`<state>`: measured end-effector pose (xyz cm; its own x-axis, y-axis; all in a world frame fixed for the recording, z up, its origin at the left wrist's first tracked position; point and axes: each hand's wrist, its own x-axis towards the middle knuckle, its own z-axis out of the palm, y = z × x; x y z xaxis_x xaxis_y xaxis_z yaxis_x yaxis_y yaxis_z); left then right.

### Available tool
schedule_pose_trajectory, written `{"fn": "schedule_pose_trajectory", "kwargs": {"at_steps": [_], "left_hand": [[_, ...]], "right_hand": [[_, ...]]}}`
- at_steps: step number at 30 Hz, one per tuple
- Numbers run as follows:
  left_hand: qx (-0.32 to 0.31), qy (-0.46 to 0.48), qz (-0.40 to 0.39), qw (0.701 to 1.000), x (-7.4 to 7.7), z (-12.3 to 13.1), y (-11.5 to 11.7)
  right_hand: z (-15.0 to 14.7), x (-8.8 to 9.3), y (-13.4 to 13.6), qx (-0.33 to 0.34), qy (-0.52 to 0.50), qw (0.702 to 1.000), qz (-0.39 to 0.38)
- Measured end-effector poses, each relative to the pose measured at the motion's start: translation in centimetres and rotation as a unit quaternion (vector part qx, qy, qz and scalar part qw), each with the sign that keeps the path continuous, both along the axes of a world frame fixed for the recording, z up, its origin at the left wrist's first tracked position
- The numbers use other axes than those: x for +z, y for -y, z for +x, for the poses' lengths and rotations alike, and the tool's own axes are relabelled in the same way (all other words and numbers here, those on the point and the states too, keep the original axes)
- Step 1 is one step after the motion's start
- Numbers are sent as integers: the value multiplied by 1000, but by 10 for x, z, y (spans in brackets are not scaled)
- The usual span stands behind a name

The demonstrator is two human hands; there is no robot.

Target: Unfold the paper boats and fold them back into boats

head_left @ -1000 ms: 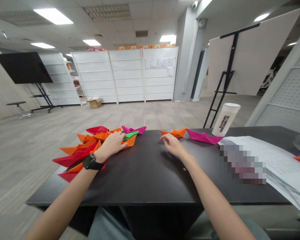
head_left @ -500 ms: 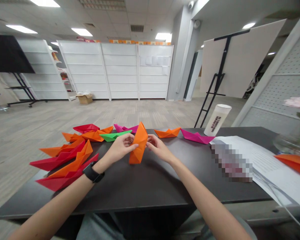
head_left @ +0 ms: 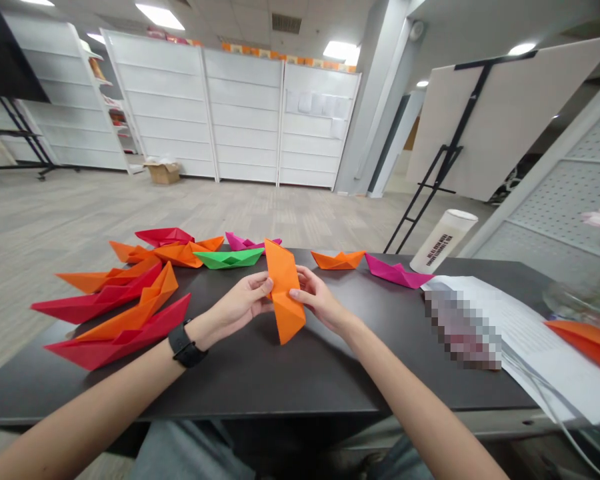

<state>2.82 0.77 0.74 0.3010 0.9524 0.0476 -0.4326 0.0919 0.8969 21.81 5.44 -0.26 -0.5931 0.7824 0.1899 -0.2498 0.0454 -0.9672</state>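
A folded orange paper [head_left: 283,287], creased and with pointed ends, is held upright above the dark table between both hands. My left hand [head_left: 247,299], with a black watch on its wrist, is closed on the paper's left edge, thumb near the middle. From the other side my right hand [head_left: 320,299] pinches it, its thumb pressed on the front face and its fingers mostly behind. Behind the hands stand a green paper boat [head_left: 229,259], a magenta paper boat [head_left: 243,243] and an orange paper boat [head_left: 338,260].
Several red and orange paper boats [head_left: 120,333] crowd the left of the dark table [head_left: 220,393]. On the right are another magenta boat [head_left: 397,272], a white cylinder [head_left: 444,240], printed sheets [head_left: 520,320], a cable and an orange folded paper [head_left: 587,343] near a glass vase.
The orange paper has turned so that its broad creased face shows, its lower end swinging right. My right thumb now lies on its front. The camera view has tipped downward.
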Motion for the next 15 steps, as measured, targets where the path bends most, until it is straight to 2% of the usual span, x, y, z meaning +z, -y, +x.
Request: {"fn": "schedule_pose_trajectory", "kwargs": {"at_steps": [4,10,12,15], "left_hand": [[4,0,11,1000,3,1,1],[116,1,57,992,5,5,0],[148,-2,64,987,4,4,-2],[185,-11,69,980,4,3,-3]], "right_hand": [[4,5,0,-2,-9,1000,2],[6,11,1,10,-35,998,-49],[6,11,0,-13,-46,997,-56],[6,10,-4,-85,-62,994,-34]]}}
